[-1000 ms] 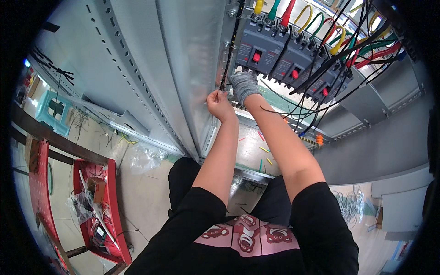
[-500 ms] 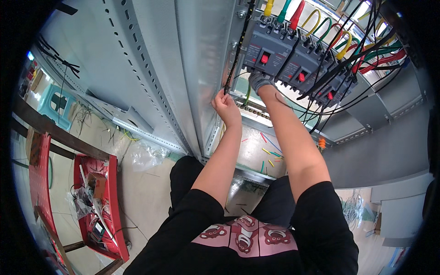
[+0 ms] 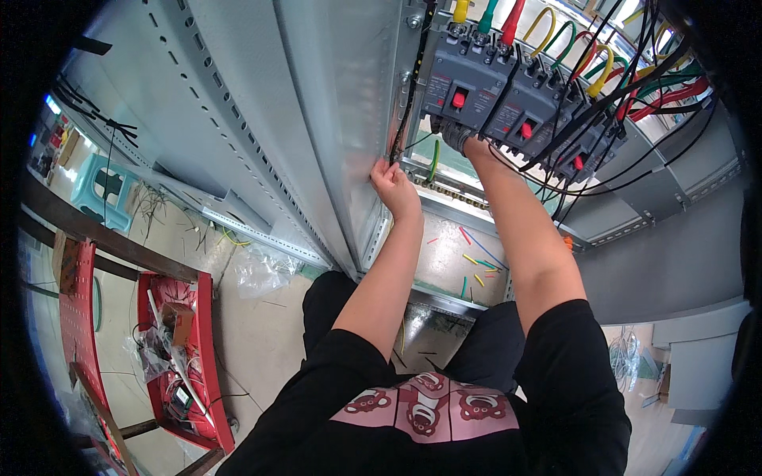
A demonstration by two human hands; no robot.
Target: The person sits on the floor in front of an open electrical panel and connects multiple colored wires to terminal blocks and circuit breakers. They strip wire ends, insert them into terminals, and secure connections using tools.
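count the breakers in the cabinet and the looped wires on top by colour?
Grey breakers with red toggles: 3
Yellow loops: 2
Green loops: 2
Red loops: 1
Total: 8

Further loops near the rim are too bent and crowded to tell.

Black wire bundle (image 3: 406, 103): thin dark cables running vertically down the cabinet's metal upright, just left of the grey circuit breakers (image 3: 508, 99). Lower end pinched in the left hand (image 3: 394, 186), below the breakers' left corner. Breakers: three dark grey moulded units with red toggles, mounted side by side, tilted, coloured leads entering on top. Right hand (image 3: 459, 136), gloved, touches the underside of the leftmost breaker.
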